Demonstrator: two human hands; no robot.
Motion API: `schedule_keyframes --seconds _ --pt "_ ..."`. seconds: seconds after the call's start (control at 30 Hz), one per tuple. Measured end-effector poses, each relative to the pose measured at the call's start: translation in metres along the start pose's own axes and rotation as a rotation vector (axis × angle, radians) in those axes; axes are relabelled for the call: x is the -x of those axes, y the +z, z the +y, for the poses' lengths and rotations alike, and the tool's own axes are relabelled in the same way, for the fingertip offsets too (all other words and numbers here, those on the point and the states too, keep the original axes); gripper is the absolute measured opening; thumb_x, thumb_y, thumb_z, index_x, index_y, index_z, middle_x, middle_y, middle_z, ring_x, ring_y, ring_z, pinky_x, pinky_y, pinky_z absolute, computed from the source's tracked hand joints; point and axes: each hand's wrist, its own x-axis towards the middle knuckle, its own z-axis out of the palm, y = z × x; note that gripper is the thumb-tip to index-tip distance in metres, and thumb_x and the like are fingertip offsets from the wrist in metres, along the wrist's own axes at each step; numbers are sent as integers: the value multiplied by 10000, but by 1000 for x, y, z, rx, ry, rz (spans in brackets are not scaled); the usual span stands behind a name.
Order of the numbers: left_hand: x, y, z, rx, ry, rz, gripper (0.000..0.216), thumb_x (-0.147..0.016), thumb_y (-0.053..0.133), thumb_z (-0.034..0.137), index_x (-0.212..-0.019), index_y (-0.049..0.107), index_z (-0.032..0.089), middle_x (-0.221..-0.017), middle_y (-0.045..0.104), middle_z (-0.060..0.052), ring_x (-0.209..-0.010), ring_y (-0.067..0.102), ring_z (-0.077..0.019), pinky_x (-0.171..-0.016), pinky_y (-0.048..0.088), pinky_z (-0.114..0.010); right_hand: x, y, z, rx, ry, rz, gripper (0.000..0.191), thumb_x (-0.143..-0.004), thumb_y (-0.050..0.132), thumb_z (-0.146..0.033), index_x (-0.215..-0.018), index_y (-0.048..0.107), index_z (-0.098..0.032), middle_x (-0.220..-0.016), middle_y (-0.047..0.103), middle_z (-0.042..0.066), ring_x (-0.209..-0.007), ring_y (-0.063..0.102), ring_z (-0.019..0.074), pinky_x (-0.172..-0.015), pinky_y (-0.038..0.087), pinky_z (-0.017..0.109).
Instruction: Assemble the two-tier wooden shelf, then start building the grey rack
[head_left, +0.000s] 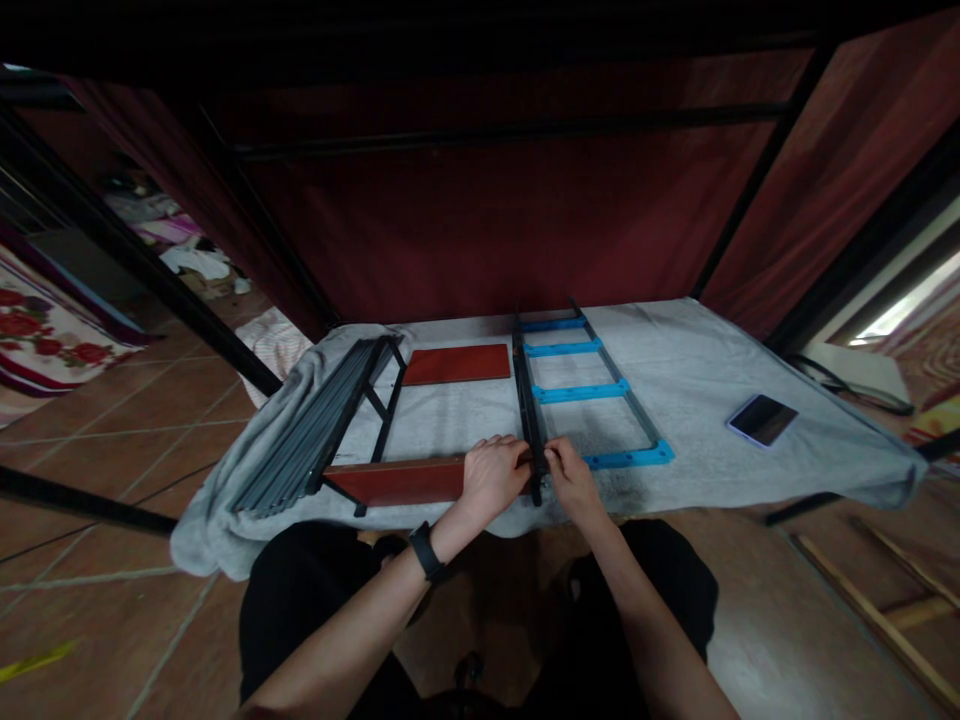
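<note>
My left hand (495,466), with a dark watch (426,552) on its wrist, is closed over the right end of a reddish-brown board (409,483). That end meets a dark upright metal frame (525,400). On the frame's other side, my right hand (571,478) has its fingers pinched together close to the bar; what they hold is hidden. At the board's left end stands another dark frame (384,408) with crosspieces. A second reddish-brown board (456,364) lies farther back. Right of my hands is a ladder-like frame of grey tubes with blue crosspieces (581,392).
Several grey tubes (307,430) lie side by side at the left on a grey blanket (697,400). A phone (763,420) rests at the right. Black metal posts (127,230) and a dark red curtain (480,220) surround the surface. A wooden frame (877,620) is on the floor.
</note>
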Motion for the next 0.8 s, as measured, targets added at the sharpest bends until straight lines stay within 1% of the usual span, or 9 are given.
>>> schedule_keyframes --seconds 0.1,0.17,0.3,0.37,0.5,0.67,0.73,0.8 --pt "-1 -2 0 5 -9 -26 174 -933 570 291 -1025 716 268 -1065 739 -31 -1057 656 -229 -917 476 -341 1 -2 -4 66 9 -23 307 -1015 353 -473 -862 517 -262 -785 583 11 -769 587 201 -723 448 317" --pt "-2 -4 1 3 -19 -39 174 -926 575 295 -1021 719 272 -1064 739 -30 -1049 661 -229 -909 484 -338 2 -4 -6 76 7 -38 324 -1021 346 -486 -858 515 -263 -779 582 8 -763 586 200 -711 442 312" --pt "-5 -9 1 -3 -46 -80 169 -916 578 310 -985 729 276 -1045 741 -32 -1017 676 -231 -864 502 -330 4 -7 -4 42 -39 -28 263 -1017 371 -458 -1007 533 -250 -921 633 42 -864 619 211 -782 467 322" --pt "-5 -9 1 -2 -52 -88 171 -916 578 319 -982 731 281 -1043 743 -31 -1016 679 -230 -855 504 -325 3 -6 -3 51 -66 -28 251 -1015 360 -433 -1028 528 -246 -944 640 56 -891 626 218 -809 473 334" --pt "-5 -8 2 -17 -55 -65 155 -905 599 338 -959 732 281 -1003 754 -29 -1009 682 -232 -853 504 -324 -2 -3 -4 110 -44 -42 274 -1013 334 -443 -919 515 -260 -823 610 33 -799 612 220 -742 453 335" --pt "-5 -9 4 -28 -90 -84 159 -894 602 330 -949 746 288 -977 758 -43 -988 692 -236 -838 508 -323 -3 -3 -6 67 39 -58 339 -1012 343 -506 -801 463 -270 -693 541 -11 -682 560 196 -647 402 311" --pt "-6 -10 4 -23 -101 -101 167 -893 600 330 -949 752 291 -987 760 -49 -992 696 -240 -835 510 -324 -1 -5 -5 41 48 -53 328 -1005 362 -515 -827 481 -268 -715 553 -12 -690 560 193 -649 408 306" --pt "-8 -12 4 -13 -103 -115 172 -893 596 329 -951 754 293 -994 764 -49 -1001 699 -242 -836 512 -324 1 -7 -5 3 33 -50 285 -995 388 -500 -901 516 -264 -786 591 -1 -742 581 195 -685 435 306"
